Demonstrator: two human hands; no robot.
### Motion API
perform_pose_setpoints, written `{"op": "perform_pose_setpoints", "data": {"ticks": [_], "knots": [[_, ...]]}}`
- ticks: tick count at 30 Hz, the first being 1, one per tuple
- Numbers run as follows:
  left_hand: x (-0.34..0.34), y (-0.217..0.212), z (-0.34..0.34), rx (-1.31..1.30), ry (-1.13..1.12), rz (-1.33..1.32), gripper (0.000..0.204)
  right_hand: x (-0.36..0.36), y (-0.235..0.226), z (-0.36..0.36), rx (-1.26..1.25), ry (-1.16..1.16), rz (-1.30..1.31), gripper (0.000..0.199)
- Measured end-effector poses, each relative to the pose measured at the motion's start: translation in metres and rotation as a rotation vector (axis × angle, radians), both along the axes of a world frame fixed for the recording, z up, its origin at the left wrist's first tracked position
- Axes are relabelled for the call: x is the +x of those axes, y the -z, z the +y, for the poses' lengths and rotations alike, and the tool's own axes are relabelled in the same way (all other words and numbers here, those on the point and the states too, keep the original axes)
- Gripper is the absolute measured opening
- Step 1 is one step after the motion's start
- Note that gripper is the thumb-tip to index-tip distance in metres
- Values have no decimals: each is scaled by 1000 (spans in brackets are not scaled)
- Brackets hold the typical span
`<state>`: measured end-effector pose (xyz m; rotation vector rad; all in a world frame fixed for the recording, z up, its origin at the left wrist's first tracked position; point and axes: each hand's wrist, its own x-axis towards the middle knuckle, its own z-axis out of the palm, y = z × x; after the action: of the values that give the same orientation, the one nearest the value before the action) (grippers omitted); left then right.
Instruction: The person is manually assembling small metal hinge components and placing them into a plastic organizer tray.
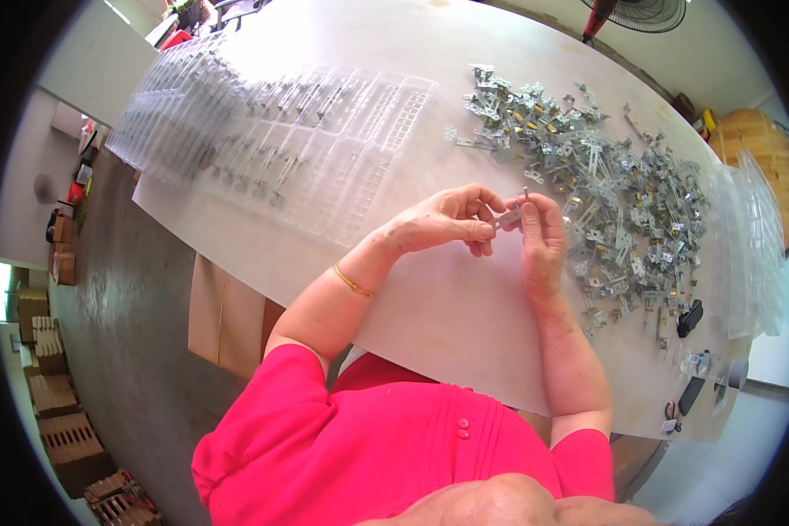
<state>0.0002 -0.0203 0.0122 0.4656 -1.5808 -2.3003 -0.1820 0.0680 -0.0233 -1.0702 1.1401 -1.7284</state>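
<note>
I am looking down on a large pale surface (460,307), which is carrying everything listed below. Clear compartmented trays (162,123) are lying toward its far left, some stacked; several compartments are holding metal parts in rows. A heap of loose metal parts (622,210), mostly silver with brass-coloured bits, is spreading across the right side. Clear plastic sheets (749,254) are resting beyond the heap, at the right edge. Near the middle I am noting the left hand (443,219) and the right hand (543,250), meeting just left of the heap. A black object (690,318) is sitting by the heap's near right corner. Smallest, a silver metal bracket (508,219) is hanging above the surface between both hands; each hand's fingers are closing to a narrow pinch, gripping opposite ends.
</note>
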Motion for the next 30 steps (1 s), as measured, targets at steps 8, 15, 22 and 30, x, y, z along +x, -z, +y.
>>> {"op": "perform_pose_setpoints", "data": {"ticks": [8, 15, 22, 30], "knots": [[-11, -4, 19, -1072, -479, -243, 21, 9, -1, -1, -5, 85, 75, 12], [-11, 6, 17, -1329, -659, -182, 17, 11, 4, -1, -72, 86, 116, 13], [17, -33, 7, -1027, -886, -299, 13, 16, 0, 2, -134, 87, 244, 13], [116, -55, -17, -1122, -1142, -590, 13, 15, 4, 4, 44, -53, 193, 9]]}}
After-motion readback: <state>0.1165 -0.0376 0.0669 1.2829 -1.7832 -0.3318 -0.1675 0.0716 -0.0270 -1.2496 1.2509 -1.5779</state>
